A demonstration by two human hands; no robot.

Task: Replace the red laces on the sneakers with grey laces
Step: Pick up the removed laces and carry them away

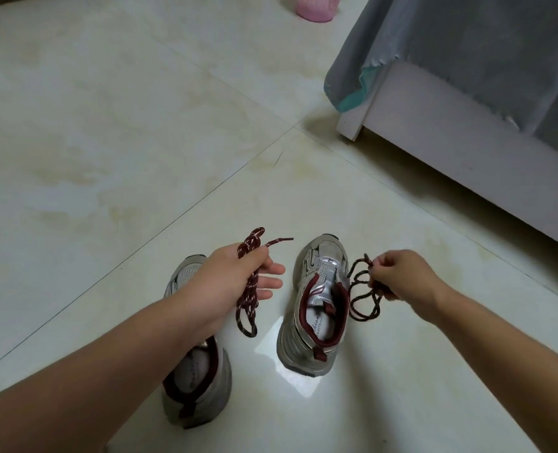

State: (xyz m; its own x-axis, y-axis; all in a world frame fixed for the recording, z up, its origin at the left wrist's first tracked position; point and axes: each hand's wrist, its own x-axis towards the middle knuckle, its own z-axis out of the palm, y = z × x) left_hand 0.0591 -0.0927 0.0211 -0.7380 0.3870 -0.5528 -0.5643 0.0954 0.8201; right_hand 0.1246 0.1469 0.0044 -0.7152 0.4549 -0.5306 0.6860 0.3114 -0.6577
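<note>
Holding one bunched red lace (250, 282), left hand (238, 282) has thumb and forefinger curled round it, other fingers straight; loops hang below the palm. Right hand (398, 276) pinches a second, darker red lace (364, 299), coils dangling just right of the right sneaker (316, 305). Left sneaker (199, 387) sits on the pale floor tiles (107, 158), partly under the left forearm. Both shoes unlaced, toes pointing far. Hands well apart.

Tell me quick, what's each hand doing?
Left hand: holding a bunched red lace, other fingers relaxed.
Right hand: pinching a darker looped lace beside the right sneaker.
</note>
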